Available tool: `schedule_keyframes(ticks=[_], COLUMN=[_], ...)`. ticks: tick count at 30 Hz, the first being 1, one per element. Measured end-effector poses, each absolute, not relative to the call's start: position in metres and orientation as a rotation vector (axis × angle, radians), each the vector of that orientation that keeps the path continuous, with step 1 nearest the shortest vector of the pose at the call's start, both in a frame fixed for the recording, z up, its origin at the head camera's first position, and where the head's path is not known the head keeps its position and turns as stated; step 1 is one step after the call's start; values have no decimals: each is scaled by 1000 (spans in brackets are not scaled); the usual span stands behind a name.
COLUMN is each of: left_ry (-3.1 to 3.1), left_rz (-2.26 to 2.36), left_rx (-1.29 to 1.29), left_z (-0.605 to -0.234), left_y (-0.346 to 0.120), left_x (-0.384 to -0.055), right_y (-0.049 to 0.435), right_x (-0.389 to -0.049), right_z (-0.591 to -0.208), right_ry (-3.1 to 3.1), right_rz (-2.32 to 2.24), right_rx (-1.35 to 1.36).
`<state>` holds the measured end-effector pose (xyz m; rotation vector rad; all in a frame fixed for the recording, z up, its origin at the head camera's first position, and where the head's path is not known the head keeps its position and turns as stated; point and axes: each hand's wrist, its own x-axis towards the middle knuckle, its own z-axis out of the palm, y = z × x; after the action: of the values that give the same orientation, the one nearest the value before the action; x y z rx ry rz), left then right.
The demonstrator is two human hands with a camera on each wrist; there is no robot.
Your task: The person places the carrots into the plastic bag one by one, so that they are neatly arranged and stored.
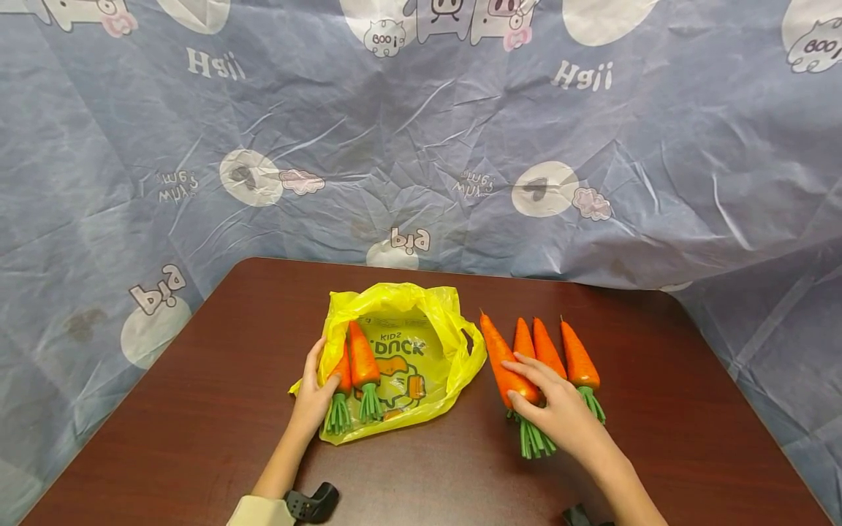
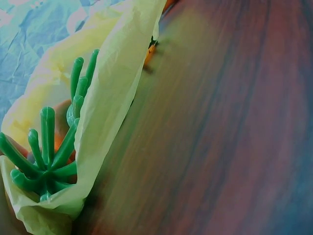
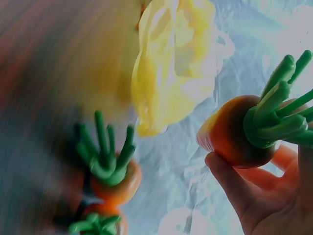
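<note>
A yellow plastic bag (image 1: 430, 343) with a duck print lies on the table, its mouth spread wide. My left hand (image 1: 314, 391) grips its left edge, thumb on the inner side. Two orange carrots with green tops lie within: an inner carrot (image 1: 363, 358) and an outer carrot (image 1: 341, 376) beside the thumb. My right hand (image 1: 559, 402) holds another carrot (image 1: 500, 354) between thumb and fingers, right of the bag; its green stalks (image 3: 274, 117) face the right wrist camera. Close by lie a middle carrot (image 1: 546, 347), a partly hidden carrot (image 1: 522, 337) and a rightmost carrot (image 1: 579, 354).
The brown wooden table (image 1: 408, 482) has rounded far corners. A grey-blue printed cloth (image 1: 395, 146) hangs behind it and along its sides. A black wrist strap (image 1: 314, 502) is on the left arm.
</note>
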<state>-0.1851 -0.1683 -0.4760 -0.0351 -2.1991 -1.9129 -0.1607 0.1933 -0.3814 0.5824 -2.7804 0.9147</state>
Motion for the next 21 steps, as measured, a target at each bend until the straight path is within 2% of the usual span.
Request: schedule_keyframes(ticks=[10, 21], left_ry=[-2199, -2192], left_rz=[-1891, -1907], left_rx=[-51, -74], left_z=[-476, -474], left_y=[-169, -168], left_x=[-185, -182], right_y=[161, 118], right_x=[-146, -157], right_z=[-382, -390], right_ry=[-2801, -2885], right_rz=[864, 927], right_rx=[777, 1007])
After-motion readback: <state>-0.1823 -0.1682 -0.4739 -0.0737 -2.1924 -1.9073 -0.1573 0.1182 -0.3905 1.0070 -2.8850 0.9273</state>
